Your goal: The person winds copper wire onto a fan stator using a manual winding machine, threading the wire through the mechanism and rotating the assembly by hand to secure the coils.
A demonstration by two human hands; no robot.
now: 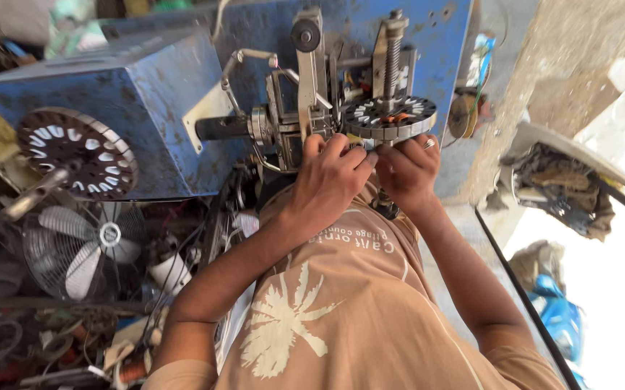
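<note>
A round slotted motor stator (392, 119) with some copper wire in its centre sits on the threaded spindle (392, 58) of a blue winding machine (370, 29). My left hand (327, 180) is curled against the stator's near-left rim, fingertips pinched there beside the machine's metal guide arm (311, 79). My right hand (410, 170), a ring on one finger, grips the rim's near edge from below, touching my left fingertips. Whether a thin wire runs between my fingers is too small to tell. My beige shirt with a palm print (341, 310) fills the lower middle.
A blue metal box (132, 94) stands at left with a second dark slotted stator (78, 152) on its shaft. Below it are a small white fan (85, 249) and a heap of parts and wires (59, 339). A rough concrete wall (551, 65) rises at right.
</note>
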